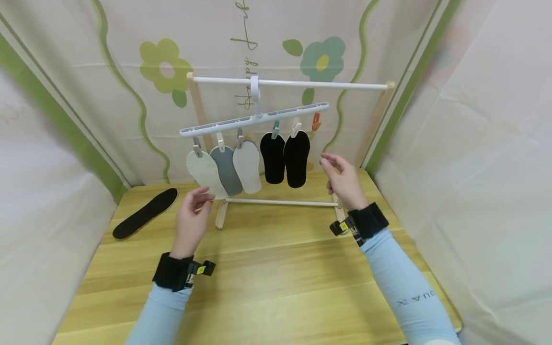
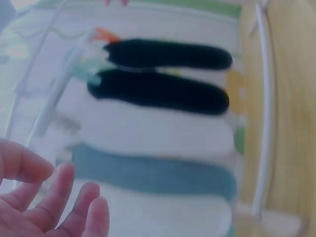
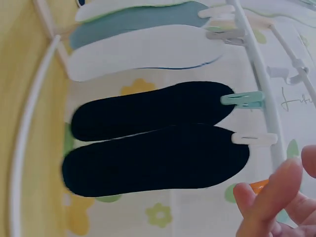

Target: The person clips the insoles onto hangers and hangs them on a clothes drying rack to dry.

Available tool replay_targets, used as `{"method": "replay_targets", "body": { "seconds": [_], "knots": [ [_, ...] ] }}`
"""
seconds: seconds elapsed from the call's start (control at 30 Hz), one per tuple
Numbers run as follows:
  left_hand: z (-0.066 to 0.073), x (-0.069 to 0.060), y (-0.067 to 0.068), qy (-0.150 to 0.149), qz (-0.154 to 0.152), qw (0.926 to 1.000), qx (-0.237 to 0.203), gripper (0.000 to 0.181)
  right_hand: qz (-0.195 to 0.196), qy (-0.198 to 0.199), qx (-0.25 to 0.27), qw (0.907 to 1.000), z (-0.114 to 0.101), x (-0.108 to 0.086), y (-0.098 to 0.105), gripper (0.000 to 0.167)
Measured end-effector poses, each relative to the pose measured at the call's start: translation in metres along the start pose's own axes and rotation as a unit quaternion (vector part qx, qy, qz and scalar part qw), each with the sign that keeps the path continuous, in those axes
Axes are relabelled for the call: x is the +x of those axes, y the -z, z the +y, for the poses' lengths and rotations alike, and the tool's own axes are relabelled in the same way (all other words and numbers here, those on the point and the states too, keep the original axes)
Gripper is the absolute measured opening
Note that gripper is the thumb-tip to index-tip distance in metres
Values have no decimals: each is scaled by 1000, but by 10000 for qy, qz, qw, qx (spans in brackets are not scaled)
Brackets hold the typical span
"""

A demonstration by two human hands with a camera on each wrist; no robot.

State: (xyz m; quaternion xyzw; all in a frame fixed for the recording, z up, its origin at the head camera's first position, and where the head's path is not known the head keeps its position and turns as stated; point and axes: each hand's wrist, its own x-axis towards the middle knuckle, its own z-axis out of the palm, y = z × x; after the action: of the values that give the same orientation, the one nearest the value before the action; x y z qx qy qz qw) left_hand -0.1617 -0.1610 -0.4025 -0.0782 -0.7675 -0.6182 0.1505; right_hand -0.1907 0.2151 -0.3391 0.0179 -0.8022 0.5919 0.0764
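Observation:
A white clip hanger (image 1: 233, 123) hangs tilted, its left end lower. Clipped along it are a pale insole (image 1: 201, 167), a grey-blue insole (image 1: 229, 170), a white insole (image 1: 247, 167) and two black insoles, one (image 1: 272, 160) beside the other (image 1: 297, 160). My left hand (image 1: 193, 218), fingers loosely bent, is near the pale insole's lower end and holds nothing. To the right of the black pair, my right hand (image 1: 346, 184) is raised with thumb and forefinger close together; no object shows between them. An orange clip (image 1: 316, 122) hangs above it with no insole.
The hanger hooks over a white rail (image 1: 319, 85) on a wooden-legged stand with a lower bar (image 1: 280, 202). Another black insole (image 1: 146, 213) lies on the wooden table (image 1: 258, 287) at the left. Patterned cloth (image 1: 271, 43) surrounds the table at the back and sides.

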Motion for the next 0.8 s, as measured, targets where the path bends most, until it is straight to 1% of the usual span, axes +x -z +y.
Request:
{"method": "replay_targets", "body": {
  "seconds": [0.13, 0.23, 0.4, 0.5, 0.63, 0.73, 0.8],
  "knots": [
    [-11, -8, 29, 134, 138, 9994, 302, 31, -61, -86, -39, 9999, 20, -22, -5, 48],
    [-27, -14, 51, 314, 260, 9971, 646, 31, -110, -158, -64, 9998, 34, -37, -9, 45],
    [-55, -23, 87, 773, 565, 9877, 1237, 31, -90, -204, -230, 9995, 55, -62, -15, 43],
    [-70, -26, 108, 1089, 652, 9825, 1365, 31, -13, -267, -295, 9992, 66, -75, -19, 41],
    [-85, -26, 128, 1459, 673, 9762, 1456, 34, 105, -432, -306, 9985, 78, -91, -26, 37],
    [-94, -24, 137, 1612, 702, 9727, 1514, 35, 116, -530, -300, 9981, 88, -102, -34, 36],
    [-99, -22, 141, 1657, 673, 9717, 1542, 35, 96, -589, -295, 9978, 93, -110, -40, 36]
  ]
}}
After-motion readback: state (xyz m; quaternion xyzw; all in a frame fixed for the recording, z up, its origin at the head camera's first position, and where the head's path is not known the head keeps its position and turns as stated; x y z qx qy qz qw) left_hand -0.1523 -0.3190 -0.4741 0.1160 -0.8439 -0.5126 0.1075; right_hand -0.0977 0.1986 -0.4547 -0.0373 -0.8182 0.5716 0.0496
